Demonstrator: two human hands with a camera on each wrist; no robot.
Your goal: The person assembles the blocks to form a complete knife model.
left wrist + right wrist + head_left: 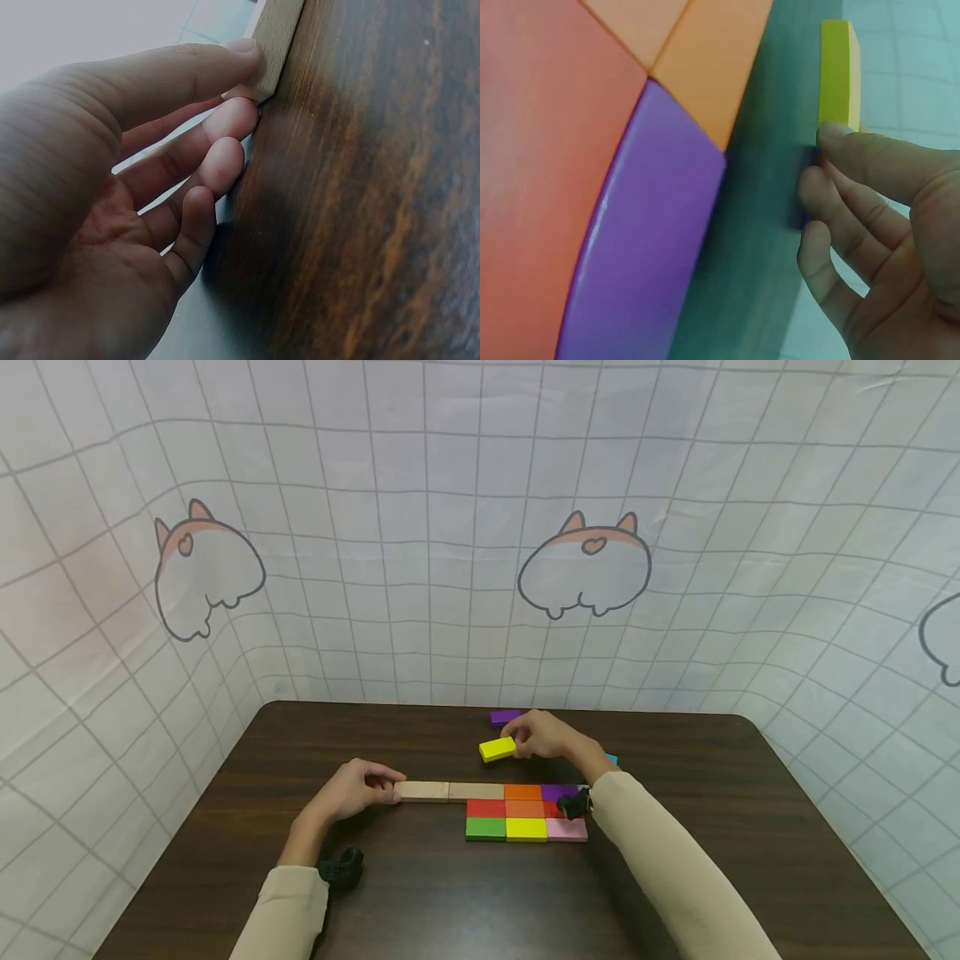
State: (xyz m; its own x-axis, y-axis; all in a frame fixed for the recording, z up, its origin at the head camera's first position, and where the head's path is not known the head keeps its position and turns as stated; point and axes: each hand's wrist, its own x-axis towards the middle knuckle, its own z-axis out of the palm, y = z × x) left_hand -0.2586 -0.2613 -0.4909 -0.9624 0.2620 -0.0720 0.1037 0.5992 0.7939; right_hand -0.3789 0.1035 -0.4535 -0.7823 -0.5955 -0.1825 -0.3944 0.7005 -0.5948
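Note:
My right hand point(542, 734) pinches one end of a yellow block point(498, 749) between thumb and fingers, behind the rows of blocks. In the right wrist view the yellow block point(838, 71) points away from the thumb tip. On the left, my left hand point(358, 789) grips the outer end of a plain wooden block point(422, 791). The left wrist view shows the thumb on the side of that wooden block point(276, 41), fingertips at its end close to the table. A second wooden block point(476, 791) continues the line to an orange block point(522, 792).
Coloured blocks lie flush in rows, with green point(486, 829), yellow point(527, 830) and pink point(567, 830) in front. A loose purple block point(504, 717) lies near the back edge. A blue block point(612, 759) is mostly hidden by the right forearm. Gridded cloth point(390, 568) surrounds the dark table point(420, 902).

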